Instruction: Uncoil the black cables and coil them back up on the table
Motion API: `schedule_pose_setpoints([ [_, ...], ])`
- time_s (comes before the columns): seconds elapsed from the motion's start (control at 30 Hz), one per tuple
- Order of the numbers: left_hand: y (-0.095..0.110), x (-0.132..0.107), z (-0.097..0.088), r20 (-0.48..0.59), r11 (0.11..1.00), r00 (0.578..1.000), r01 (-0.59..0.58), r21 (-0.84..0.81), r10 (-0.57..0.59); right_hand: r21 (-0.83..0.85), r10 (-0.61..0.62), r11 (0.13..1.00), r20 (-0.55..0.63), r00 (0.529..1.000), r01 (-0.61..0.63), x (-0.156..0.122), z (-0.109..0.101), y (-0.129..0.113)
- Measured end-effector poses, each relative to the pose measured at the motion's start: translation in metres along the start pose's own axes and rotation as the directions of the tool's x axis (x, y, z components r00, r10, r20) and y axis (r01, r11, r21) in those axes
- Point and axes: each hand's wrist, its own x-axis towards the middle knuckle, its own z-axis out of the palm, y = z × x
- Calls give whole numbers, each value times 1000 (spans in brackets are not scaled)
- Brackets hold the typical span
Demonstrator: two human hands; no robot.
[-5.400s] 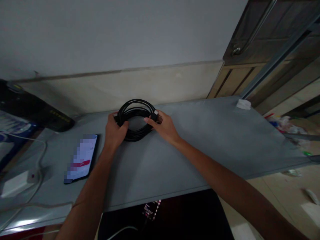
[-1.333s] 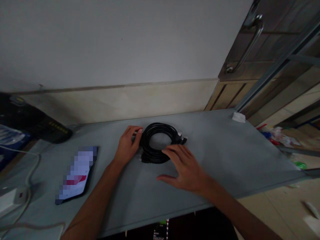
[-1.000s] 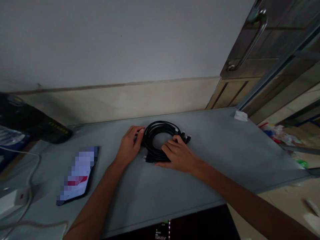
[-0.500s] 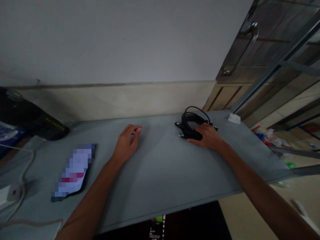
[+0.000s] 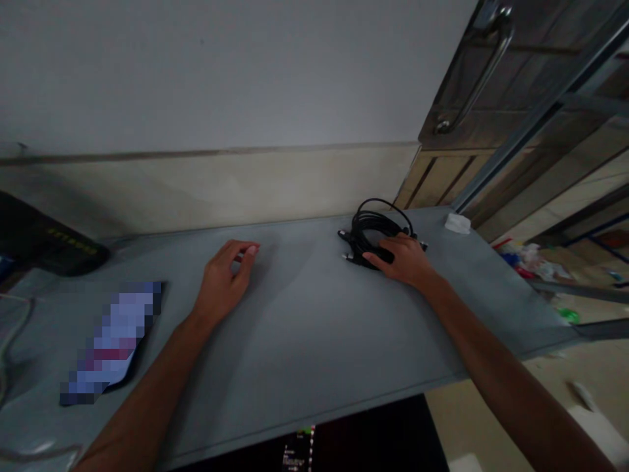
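Observation:
A coiled black cable (image 5: pixel 361 223) lies on the grey desk near the wall, with metal-tipped plugs poking out on its left. My right hand (image 5: pixel 403 257) grips the near right side of the coil, thumb across the front; the other fingertips are partly hidden. Over the left half of the desk is my left hand (image 5: pixel 226 278), loosely curled, thumb tip against the index finger and nothing visible between them. Nearest to it is a phone (image 5: pixel 111 341) with a blurred-out screen, lying left of my left forearm.
A dark cylindrical object (image 5: pixel 59 239) with yellow lettering lies at the far left, near a pale cord (image 5: pixel 14 334). A crumpled white item (image 5: pixel 457 223) sits at the desk's back right corner. Metal frame bars (image 5: pixel 531 141) rise on the right. The wall (image 5: pixel 221 187) bounds the back.
The camera view has shifted, so the phone and my left hand appear farther left. My right hand stays on the cable coil, which looks slightly more spread.

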Motion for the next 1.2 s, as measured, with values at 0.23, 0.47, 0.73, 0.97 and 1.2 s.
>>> schedule_pose_setpoints([
  [0.23, 3, -1, 1, 15, 999, 1000, -27, 28, 26, 24, 81, 997, -71, 994, -80, -3, 0, 6],
  [0.47, 11, 0, -3, 79, 997, 996, 47, 63, -52, 70, 152, 987, -96, 984, -146, -2, -1, 5],
  [0.73, 9, -1, -2, 68, 998, 996, 48, 44, -51, 51, 223, 975, -94, 970, -219, -3, -1, 9],
  [0.97, 4, 0, -1, 73, 999, 997, 25, 28, -27, 56, 241, 970, -123, 963, -236, -3, -1, 9],
  [1.2, 6, 0, -3, 71, 999, 997, 33, 31, -36, 98, 278, 959, -139, 950, -267, -3, 0, 10],
])
